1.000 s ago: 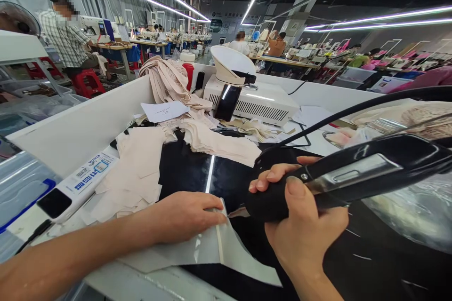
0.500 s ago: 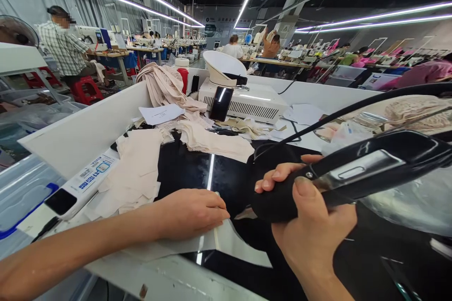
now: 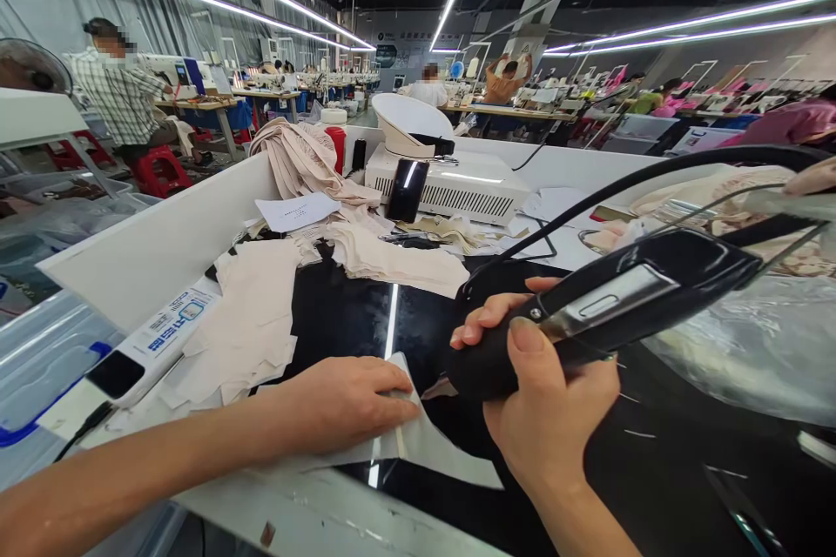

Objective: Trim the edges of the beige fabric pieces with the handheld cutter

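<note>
My left hand point(image 3: 340, 400) lies flat, fingers together, pressing a pale fabric piece point(image 3: 431, 448) onto the glossy black worktop point(image 3: 685, 470). My right hand point(image 3: 549, 405) is wrapped round the black handle of a corded hand tool point(image 3: 607, 309), whose rounded black nose sits just right of my left fingertips, over the fabric's upper edge. A black cable point(image 3: 627, 187) arcs from the tool toward the upper right.
Cut beige fabric pieces point(image 3: 252, 313) and a heap of beige cloth point(image 3: 300, 157) lie beyond my left hand. A white machine point(image 3: 457, 183) stands at the back, a white handheld device point(image 3: 150, 344) at left, clear plastic point(image 3: 751, 348) at right. Other people work at distant tables.
The tool and my right hand shifted slightly left and down toward the fabric. More of the fabric's pointed upper edge shows beside my left fingers. The camera view drifted a little.
</note>
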Tool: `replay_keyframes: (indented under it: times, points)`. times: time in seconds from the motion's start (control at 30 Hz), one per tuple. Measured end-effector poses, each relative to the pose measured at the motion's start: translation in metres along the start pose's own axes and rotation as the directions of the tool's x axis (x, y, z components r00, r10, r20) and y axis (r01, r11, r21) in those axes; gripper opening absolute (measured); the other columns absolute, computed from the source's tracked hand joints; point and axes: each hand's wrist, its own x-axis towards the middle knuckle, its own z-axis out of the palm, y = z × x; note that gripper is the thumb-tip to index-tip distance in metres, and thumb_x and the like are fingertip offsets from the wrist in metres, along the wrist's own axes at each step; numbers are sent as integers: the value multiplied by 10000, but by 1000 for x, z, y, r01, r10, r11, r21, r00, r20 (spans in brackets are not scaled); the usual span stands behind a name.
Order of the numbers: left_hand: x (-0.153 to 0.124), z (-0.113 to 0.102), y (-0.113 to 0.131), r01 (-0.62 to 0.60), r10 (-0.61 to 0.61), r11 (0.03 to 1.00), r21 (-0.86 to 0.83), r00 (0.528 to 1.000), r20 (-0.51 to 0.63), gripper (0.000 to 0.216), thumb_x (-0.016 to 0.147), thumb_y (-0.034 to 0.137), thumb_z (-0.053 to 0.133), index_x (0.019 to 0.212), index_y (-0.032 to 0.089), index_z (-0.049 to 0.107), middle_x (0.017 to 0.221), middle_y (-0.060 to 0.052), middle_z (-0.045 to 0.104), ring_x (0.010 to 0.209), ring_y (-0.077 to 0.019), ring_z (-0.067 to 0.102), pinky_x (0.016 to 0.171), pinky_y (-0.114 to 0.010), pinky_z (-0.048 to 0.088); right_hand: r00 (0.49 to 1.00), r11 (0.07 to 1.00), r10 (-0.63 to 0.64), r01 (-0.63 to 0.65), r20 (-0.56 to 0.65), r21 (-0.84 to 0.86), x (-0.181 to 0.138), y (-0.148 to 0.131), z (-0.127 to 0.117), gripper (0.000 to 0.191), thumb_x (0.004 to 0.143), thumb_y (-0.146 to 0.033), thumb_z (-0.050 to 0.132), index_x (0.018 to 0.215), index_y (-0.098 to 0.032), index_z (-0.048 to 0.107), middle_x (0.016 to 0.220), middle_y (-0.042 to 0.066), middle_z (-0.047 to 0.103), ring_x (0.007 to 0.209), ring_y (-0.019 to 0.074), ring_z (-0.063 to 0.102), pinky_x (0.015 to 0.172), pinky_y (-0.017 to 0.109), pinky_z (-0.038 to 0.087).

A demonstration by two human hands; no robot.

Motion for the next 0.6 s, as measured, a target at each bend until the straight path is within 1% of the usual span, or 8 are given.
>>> replay_keyframes:
  times: [0.13, 0.33, 0.47, 0.6]
  points:
    - [0, 0, 1, -1, 1, 1000, 3, 1000, -2, 230, 1136, 134, 587, 1288, 183, 753, 1317, -102, 772, 1138, -215, 779, 993, -284, 649, 1000, 1000, 4, -3, 6, -11, -3, 1, -1, 358, 862, -348, 924, 1116, -288, 679, 766, -69, 703, 604, 150, 655, 580, 289, 631]
    - [-2, 2, 2, -18, 18, 1000, 10, 999, -29, 250, 1123, 117, 598, 1307, 180, 756, 1318, -108, 764, 1141, -228, 778, 1021, -308, 653, 1000, 999, 13, -13, -5, -29, -4, -2, -2, 346, 871, -353, 927, 1107, -280, 685, 760, -60, 709, 602, 158, 661, 577, 305, 635]
    - [-3, 2, 3, -16, 17, 1000, 18, 999, -49, 257, 1134, 121, 596, 1328, 189, 751, 1324, -118, 760, 1170, -234, 774, 1045, -328, 650, 1000, 1000, 1, -1, -24, -6, -4, -8, -3, 349, 852, -344, 941, 1098, -281, 701, 749, -65, 695, 579, 162, 666, 551, 301, 610]
    - [-3, 3, 2, -13, 13, 1000, 11, 999, -33, 241, 1129, 127, 614, 1324, 181, 744, 1315, -125, 756, 1150, -243, 775, 1016, -332, 657, 1000, 1000, -4, 3, -13, -30, -9, -8, -6, 325, 865, -330, 920, 1104, -295, 703, 754, -71, 694, 575, 171, 676, 556, 318, 606]
